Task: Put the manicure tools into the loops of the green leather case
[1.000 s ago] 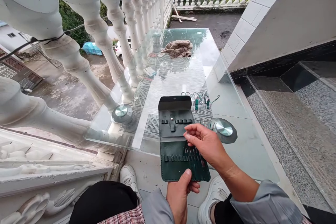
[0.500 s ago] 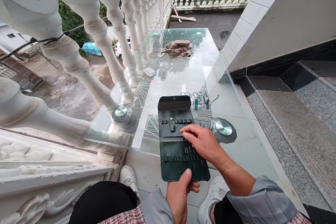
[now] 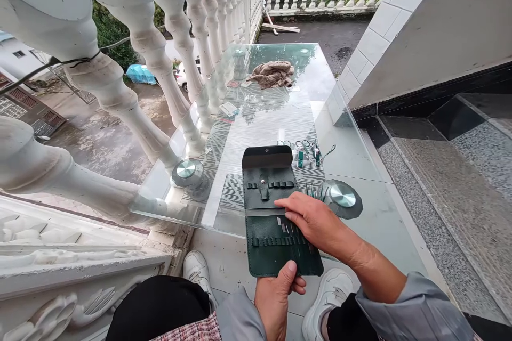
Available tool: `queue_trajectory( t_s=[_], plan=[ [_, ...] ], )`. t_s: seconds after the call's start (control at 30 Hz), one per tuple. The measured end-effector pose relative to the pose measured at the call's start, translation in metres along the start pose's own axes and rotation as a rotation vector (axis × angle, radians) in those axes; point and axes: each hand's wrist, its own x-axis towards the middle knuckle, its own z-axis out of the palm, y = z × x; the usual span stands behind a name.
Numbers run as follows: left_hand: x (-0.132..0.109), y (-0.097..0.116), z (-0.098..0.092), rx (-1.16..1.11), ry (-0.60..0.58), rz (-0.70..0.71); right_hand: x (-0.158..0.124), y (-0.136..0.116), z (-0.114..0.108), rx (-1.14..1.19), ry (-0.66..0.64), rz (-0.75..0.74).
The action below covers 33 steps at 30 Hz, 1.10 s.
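A dark green manicure case (image 3: 272, 256) is unfolded, its flap turned up, with rows of elastic loops across both panels. My left hand (image 3: 276, 298) grips its lower edge, thumb on top and fingers underneath. Over the right side of the lower panel is my right hand (image 3: 316, 218), with index finger stretched out and thumb a little apart below it. Slim metal tools (image 3: 285, 225) show in the loops beside that thumb; my right hand hides part of them. Beyond the case, nail clippers (image 3: 300, 156) and small scissors (image 3: 304, 146) lie on the glass table (image 3: 264, 112).
A crumpled brown cloth (image 3: 272, 74) lies toward the table's far end, with a small card (image 3: 228, 110) nearer its left side. Round metal-topped table legs (image 3: 340, 197) show through the glass. White balusters (image 3: 148, 53) line the left; stone steps (image 3: 436, 170) rise on the right.
My right hand has shifted slightly right and down, and its thumb and index finger have parted. More of the metal tools show in the case. My left hand keeps its hold.
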Motion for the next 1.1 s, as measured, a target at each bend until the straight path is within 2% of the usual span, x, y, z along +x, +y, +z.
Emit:
queue_trajectory(
  t_s=[0.07,0.33,0.87,0.93,1.0,1.1],
  plan=[
    [0.000,0.000,0.001,0.004,0.000,0.002,0.000,0.001,0.000,-0.004,0.020,0.015],
    [0.001,0.000,0.001,0.067,-0.023,0.037,-0.003,-0.005,0.005,-0.086,-0.036,-0.009],
    [-0.001,0.003,0.000,0.060,-0.080,0.111,-0.004,-0.004,0.009,-0.060,-0.040,-0.039],
    [-0.001,0.002,-0.001,0.036,-0.069,0.090,-0.003,-0.003,0.007,-0.042,0.008,-0.040],
    [-0.002,0.002,0.000,-0.015,-0.044,0.043,-0.003,-0.002,0.001,-0.018,0.117,-0.004],
    [-0.003,0.004,0.001,-0.077,-0.006,-0.019,-0.006,0.004,-0.016,0.008,0.334,0.155]
  ],
)
